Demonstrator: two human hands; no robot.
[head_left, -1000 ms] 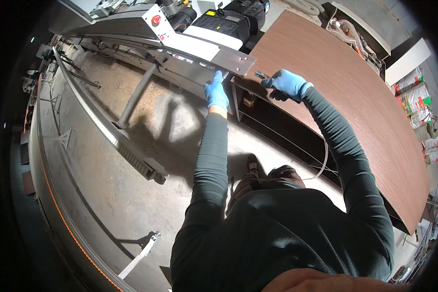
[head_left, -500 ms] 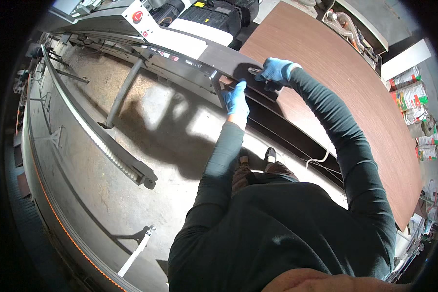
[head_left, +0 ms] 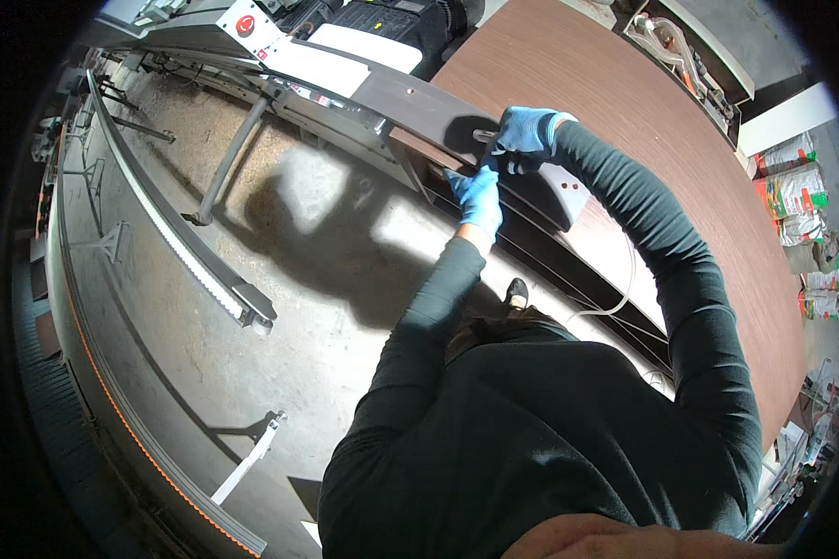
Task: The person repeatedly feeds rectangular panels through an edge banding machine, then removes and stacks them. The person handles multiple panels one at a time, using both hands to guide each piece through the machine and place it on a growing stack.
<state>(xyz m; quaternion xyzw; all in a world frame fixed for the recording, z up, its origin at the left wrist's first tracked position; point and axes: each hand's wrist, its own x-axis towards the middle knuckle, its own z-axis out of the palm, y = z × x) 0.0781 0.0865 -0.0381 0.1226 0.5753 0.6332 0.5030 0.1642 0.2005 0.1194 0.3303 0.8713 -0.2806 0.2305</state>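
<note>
1. The dark panel point(head_left: 457, 133) lies by both hands, reaching from the machine point(head_left: 350, 74) out over the table point(head_left: 667, 177); its drilled end sticks out past them to the person's right.
2. The left hand point(head_left: 478, 199) is at the panel's near edge, one finger stretched leftward; from here I can't tell whether it grips the edge or only touches it.
3. The right hand point(head_left: 529, 132) is above the panel, fingers curled around a small tool point(head_left: 483, 136); whether its knuckles touch the panel I can't make out.
4. The panel's long axis slants from the machine, ahead and to the left, down toward the person's right. The tool's exposed tip points left.
5. The panel is flat, smooth and straight-edged, with small round holes near its end. The tool's tip looks like grey metal; its handle is hidden.
6. Both gloves are thin and blue. The tabletop has a brown wood grain, above a dark compartment point(head_left: 569, 265).
</note>
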